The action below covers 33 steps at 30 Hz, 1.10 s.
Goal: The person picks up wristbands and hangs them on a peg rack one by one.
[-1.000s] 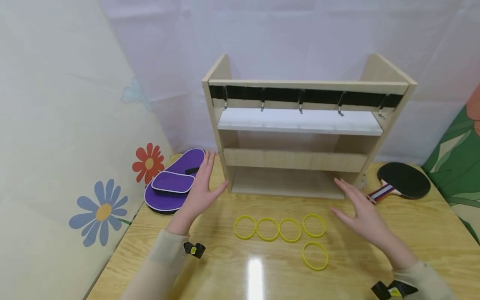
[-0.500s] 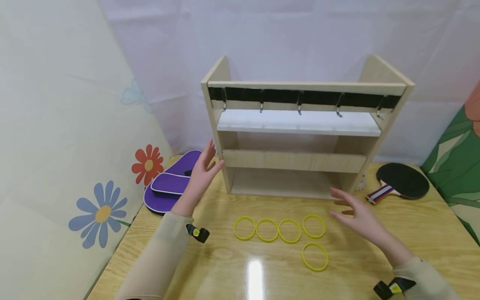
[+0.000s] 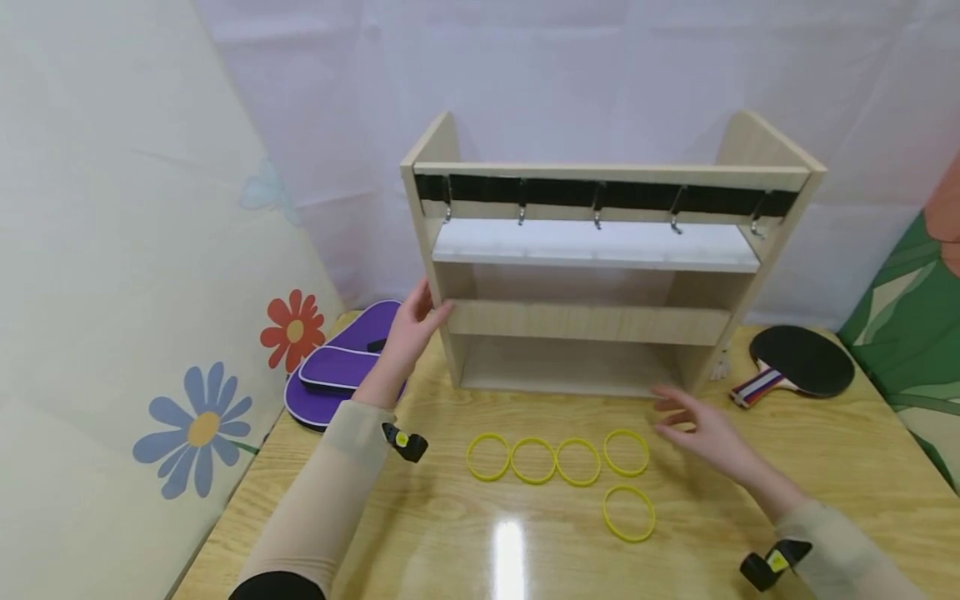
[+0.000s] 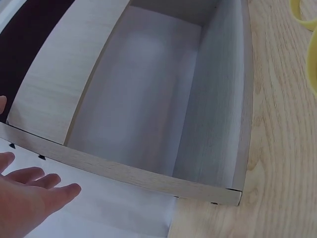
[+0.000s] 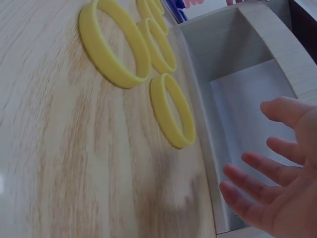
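A light wooden shelf unit [image 3: 588,322] stands at the back of the table. My left hand [image 3: 405,335] is at its left side panel [image 4: 116,170], thumb at the front and fingers on the outer side; in the left wrist view the fingers look apart from the panel. My right hand [image 3: 703,429] hovers by the shelf's lower right front corner, fingers loosely bent and holding nothing. Several yellow rings lie flat before the shelf: a row with a left ring [image 3: 487,479] and a right ring [image 3: 627,475], plus a nearer ring [image 3: 628,540].
A black strip with several metal hooks [image 3: 597,220] runs along the shelf's upper front. A purple bag [image 3: 330,371] lies left of the shelf. At its right lies a black table tennis bat [image 3: 802,360]. Painted walls stand on either side.
My left hand has moved forward and right, up to the shelf's left panel. The right hand has dropped slightly nearer and its fingers have bent more. The rings have stayed in place.
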{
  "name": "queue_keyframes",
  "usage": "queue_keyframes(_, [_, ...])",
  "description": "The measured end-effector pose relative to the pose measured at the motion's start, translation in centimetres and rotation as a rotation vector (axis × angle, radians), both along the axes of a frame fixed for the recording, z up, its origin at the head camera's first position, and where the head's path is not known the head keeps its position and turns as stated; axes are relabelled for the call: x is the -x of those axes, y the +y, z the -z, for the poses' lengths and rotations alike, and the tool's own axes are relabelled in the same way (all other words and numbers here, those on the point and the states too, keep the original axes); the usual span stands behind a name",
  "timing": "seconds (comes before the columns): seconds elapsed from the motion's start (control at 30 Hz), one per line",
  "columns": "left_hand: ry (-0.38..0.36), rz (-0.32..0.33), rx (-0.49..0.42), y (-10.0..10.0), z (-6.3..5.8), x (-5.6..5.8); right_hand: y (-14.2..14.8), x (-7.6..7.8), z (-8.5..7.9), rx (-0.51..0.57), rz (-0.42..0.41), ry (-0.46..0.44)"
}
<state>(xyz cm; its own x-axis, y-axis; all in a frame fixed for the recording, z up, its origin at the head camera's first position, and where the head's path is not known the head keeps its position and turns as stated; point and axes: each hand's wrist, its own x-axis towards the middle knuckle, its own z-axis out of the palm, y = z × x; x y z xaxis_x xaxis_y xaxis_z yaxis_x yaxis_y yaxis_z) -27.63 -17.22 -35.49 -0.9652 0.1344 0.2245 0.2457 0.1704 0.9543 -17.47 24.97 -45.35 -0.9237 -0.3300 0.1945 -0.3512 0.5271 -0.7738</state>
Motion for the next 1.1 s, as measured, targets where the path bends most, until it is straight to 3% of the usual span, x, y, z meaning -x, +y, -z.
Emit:
queue_keyframes(0.13, [-0.01, 0.009, -0.033, 0.0, -0.2, 0.1, -0.1, 0.3, 0.4, -0.02, 0.0, -0.016])
queue_keyframes(0.37, [0.0, 0.018, -0.063, -0.4, 2.1, 1.8, -0.2, 0.7, 1.2, -0.093, 0.033, -0.045])
queue_keyframes(0.5, [-0.027, 0.005, -0.06, -0.4, 2.6, 2.1, -0.4, 0.9, 1.5, -0.102, 0.023, -0.048])
queue_keyframes(0.83, [-0.039, -0.012, -0.07, -0.2, 2.9, 2.1, -0.4, 1.5, 2.3, -0.156, 0.003, -0.048])
queue_keyframes(1.1, [-0.054, -0.011, -0.07, -0.2, 2.6, 2.1, -0.7, 1.5, 2.9, -0.172, 0.008, -0.102])
